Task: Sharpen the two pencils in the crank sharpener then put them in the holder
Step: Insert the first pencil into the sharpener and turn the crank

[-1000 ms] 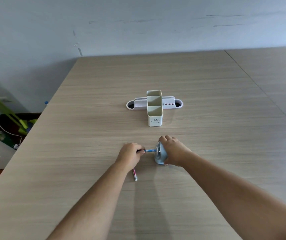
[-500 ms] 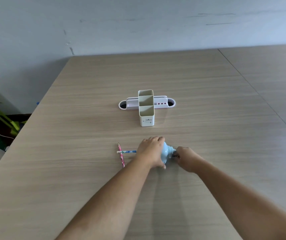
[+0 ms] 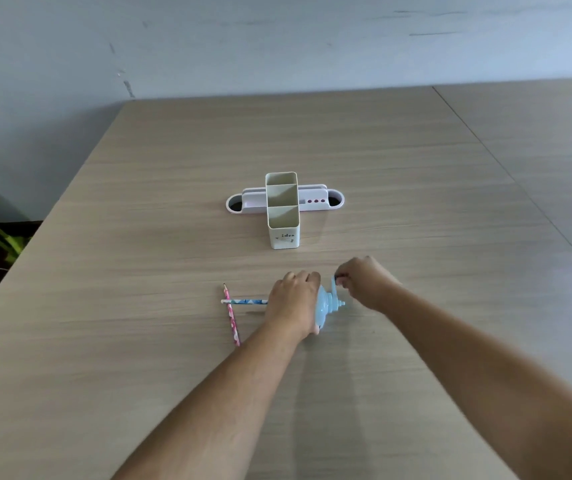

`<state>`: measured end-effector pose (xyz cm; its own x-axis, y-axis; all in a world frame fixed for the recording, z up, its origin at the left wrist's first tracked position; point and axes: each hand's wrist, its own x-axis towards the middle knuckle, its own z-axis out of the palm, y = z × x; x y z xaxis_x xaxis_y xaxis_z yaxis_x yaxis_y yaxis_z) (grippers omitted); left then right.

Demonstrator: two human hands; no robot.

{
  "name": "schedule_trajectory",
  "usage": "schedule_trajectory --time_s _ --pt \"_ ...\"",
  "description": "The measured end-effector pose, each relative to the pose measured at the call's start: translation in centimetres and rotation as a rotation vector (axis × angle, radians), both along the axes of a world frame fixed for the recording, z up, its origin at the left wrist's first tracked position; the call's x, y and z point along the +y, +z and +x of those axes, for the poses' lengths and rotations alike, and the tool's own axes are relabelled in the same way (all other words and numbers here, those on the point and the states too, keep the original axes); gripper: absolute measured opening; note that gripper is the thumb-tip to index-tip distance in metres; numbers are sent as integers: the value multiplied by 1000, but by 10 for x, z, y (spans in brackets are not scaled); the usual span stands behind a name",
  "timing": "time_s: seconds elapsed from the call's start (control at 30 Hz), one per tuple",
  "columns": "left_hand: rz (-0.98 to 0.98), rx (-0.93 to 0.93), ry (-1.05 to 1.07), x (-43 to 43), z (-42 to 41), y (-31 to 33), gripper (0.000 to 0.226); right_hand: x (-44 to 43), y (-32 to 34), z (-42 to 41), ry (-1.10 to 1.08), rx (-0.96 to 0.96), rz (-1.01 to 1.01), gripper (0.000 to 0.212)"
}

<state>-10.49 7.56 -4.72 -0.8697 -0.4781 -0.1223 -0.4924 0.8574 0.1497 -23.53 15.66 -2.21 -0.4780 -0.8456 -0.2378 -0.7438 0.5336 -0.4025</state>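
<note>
Change: the right hand (image 3: 367, 284) is now higher and farther than half a second ago, and the crank (image 3: 335, 285) stands up.
Right fingers: pinched closed on the crank knob.
Left hand (image 3: 293, 303): fingers curled over the sharpener (image 3: 326, 308), pressing it on the table (image 3: 139, 237).
Blue pencil (image 3: 244, 301): sticks out left of the sharpener, as before.
Pink pencil (image 3: 231, 315): on the table, crossing under the blue one.
Holder (image 3: 282, 216): far side, well apart.

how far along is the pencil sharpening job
Nothing looks finished: the holder holds no pencils. In hand: the blue pencil sits in the sharpener, left hand steadying it, right hand on the crank. Left: the pink pencil, lying on the table.
</note>
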Motion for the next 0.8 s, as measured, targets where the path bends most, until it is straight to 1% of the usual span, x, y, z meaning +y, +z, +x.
schedule_trajectory --time_s 0.07,0.13,0.2,0.23,0.27,0.33,0.4,0.43,0.5,0.57,0.63,0.67,0.73,0.8 --pt "11 9 36 1 0 0 72 9 -23 16 -16 -41 95 24" --pt "7 11 52 2 -1 -1 70 27 -32 28 52 -98 195 23" --pt "8 8 50 3 -1 -1 68 41 -15 25 150 -215 259 21" --pt "5 13 45 2 0 -1 67 39 -1 18 184 -241 266 21" --pt "-3 18 35 1 0 0 67 33 14 8 191 -231 239 23" --pt "-20 17 5 1 1 1 71 13 28 -11 128 -167 119 26" --pt "-13 4 -9 0 0 0 74 -3 17 -16 38 -108 40 21" --pt "-6 6 4 0 0 -1 74 -6 5 -10 2 -85 37 21" --pt "-2 18 44 1 -1 -2 73 3 -22 9 -23 -106 95 21" --pt "3 17 63 3 -1 -2 74 25 -29 23 49 -168 205 20" --pt "0 18 59 5 -1 -2 71 38 -7 15 181 -314 266 21" --pt "-13 21 48 5 0 -1 69 35 10 7 225 -352 258 25" --pt "-28 30 30 4 1 1 69 20 33 -10 200 -300 163 32" --pt "-12 18 16 3 1 1 74 1 26 -21 83 -209 60 24"
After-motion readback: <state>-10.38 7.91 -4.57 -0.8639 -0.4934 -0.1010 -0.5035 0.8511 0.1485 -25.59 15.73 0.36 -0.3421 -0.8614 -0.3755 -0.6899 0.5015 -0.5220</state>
